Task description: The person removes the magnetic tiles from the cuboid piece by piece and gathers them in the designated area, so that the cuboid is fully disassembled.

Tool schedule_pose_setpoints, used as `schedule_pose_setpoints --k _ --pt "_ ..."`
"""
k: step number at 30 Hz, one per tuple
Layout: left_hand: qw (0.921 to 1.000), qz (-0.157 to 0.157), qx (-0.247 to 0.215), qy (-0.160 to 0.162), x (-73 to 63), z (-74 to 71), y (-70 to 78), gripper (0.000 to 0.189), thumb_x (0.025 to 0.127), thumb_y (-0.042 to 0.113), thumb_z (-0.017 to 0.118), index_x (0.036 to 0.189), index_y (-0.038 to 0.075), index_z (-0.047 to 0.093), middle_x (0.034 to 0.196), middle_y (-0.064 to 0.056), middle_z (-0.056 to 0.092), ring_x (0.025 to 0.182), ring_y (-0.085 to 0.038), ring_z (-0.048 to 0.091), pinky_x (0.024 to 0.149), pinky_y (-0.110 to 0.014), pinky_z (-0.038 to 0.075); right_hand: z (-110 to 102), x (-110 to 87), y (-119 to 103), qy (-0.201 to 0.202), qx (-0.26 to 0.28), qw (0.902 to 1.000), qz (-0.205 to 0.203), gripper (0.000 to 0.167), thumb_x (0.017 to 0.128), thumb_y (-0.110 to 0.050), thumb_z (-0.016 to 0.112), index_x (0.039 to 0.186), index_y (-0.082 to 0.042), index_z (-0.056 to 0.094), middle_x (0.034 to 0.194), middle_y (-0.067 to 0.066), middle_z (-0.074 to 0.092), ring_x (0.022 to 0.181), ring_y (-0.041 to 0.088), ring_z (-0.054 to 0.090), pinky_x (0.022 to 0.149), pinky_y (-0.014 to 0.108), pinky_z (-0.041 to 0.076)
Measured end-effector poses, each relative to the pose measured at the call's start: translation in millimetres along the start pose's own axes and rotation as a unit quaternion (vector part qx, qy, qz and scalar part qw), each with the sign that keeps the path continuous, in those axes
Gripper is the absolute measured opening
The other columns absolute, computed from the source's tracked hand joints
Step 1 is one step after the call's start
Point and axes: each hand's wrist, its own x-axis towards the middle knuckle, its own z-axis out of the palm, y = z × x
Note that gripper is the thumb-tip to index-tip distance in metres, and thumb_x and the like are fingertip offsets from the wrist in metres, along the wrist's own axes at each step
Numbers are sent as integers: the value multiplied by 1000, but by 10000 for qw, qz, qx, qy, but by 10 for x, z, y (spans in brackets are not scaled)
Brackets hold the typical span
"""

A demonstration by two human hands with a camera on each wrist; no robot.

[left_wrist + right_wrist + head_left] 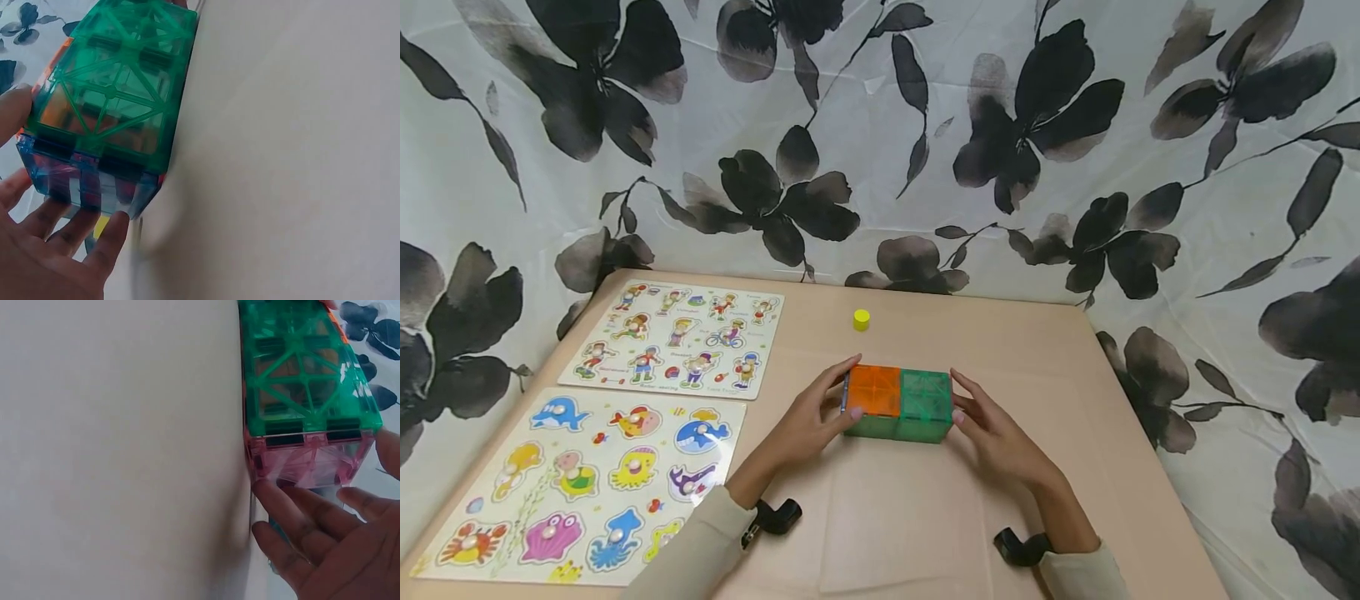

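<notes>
A box built of see-through magnetic tiles (895, 427) sits on the table before me, its top half orange and half green. Its front is green; the left end (87, 178) is blue, and the right end (306, 462) is pink. My left hand (812, 414) holds the blue end, with the thumb at the front upper corner and the other fingers against the end. Opposite it, my right hand (1000, 433) holds the pink end, thumb by the front upper corner and fingertips along the end. The box's back and underside are hidden in the head view.
Behind the box stands a small yellow cylinder (861, 320). On the left lie two picture boards, one with children figures (658, 333) and a nearer one with sea animals (598, 437). A flower-patterned cloth (880, 125) hangs past the back edge of the table (865, 533).
</notes>
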Motion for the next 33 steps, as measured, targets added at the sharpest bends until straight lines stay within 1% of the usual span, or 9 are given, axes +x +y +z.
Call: schedule_pose_setpoints --k 3,5,11,13,19,22,27,30,33 --pt "9997 -12 -225 19 5 -3 -13 72 104 22 70 166 28 34 172 -8 36 152 -44 45 118 -61 47 -15 8 20 -137 149 9998 -43 65 114 -30 50 169 -40 19 177 2 24 160 33 36 118 15 37" --pt "9994 -33 -331 25 1 2 -18 72 103 21 72 165 28 35 171 -10 37 148 -46 50 117 -61 48 -22 3 14 -180 212 9996 -55 65 114 -28 51 169 -39 19 178 2 23 160 34 36 117 15 38" --pt "9991 -195 -364 11 -15 10 -29 72 102 23 73 164 30 36 170 -12 39 143 -46 55 117 -62 48 -13 2 -51 -28 138 9999 -25 66 112 -27 55 169 -39 23 174 6 32 155 32 44 121 42 45" --pt "9990 -284 -351 1 -12 6 -20 73 102 25 74 163 33 36 170 -9 39 144 -45 55 118 -61 47 0 12 -75 119 16 9999 -28 65 112 -24 56 168 -38 25 170 9 39 152 31 49 118 45 49" --pt "9987 -389 -343 -10 2 6 -21 74 101 25 75 163 35 36 170 -4 40 146 -43 53 118 -60 47 49 54 -139 713 -331 9969 57 69 105 -6 57 164 -35 37 158 12 56 139 31 63 99 29 59" --pt "9987 -387 -320 4 12 0 -19 73 101 24 75 162 35 37 170 -5 40 150 -40 49 119 -59 47 62 75 -169 931 -409 9948 94 71 100 -2 61 161 -34 42 154 14 60 134 32 67 96 33 61" --pt "9989 -343 -323 7 24 -1 -23 73 100 24 76 163 26 38 170 -7 40 155 -36 43 119 -60 47 51 68 -210 1026 -344 9939 188 68 100 -6 67 159 -32 46 154 14 60 133 32 68 97 36 63" --pt "9989 -345 -323 6 23 -3 -28 74 100 24 76 164 24 37 170 -5 40 156 -35 41 119 -60 47 28 45 -213 1107 -245 9933 213 65 98 -2 66 156 -27 49 149 15 64 128 32 71 87 26 62" --pt "9988 -390 -309 13 15 -10 -25 73 100 25 76 162 30 38 170 -2 40 156 -34 42 118 -59 47 -11 8 -203 1186 -135 9927 176 59 97 4 66 150 -19 55 140 18 70 121 33 74 76 21 56"
